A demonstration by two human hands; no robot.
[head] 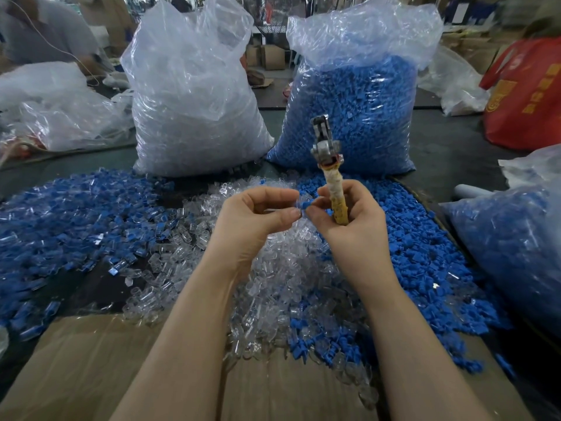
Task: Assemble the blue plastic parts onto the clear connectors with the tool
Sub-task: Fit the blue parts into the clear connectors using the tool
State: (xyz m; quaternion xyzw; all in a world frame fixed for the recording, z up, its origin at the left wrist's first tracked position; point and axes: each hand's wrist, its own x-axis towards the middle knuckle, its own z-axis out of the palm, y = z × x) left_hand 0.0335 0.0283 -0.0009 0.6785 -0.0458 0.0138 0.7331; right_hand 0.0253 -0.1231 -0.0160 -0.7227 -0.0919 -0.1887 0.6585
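The blue plastic part sits pinched at the right hand's fingertips, touching a clear connector pinched by the left hand, above the worktop's loose heap. Seating it well likely means lining both up squarely before pressing. The right grip also clasps the tool upright, head pointing far; both wrists rise from near.

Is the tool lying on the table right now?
No, the tool stands upright in the right hand, metal head up, while both hands pinch a blue part between them.
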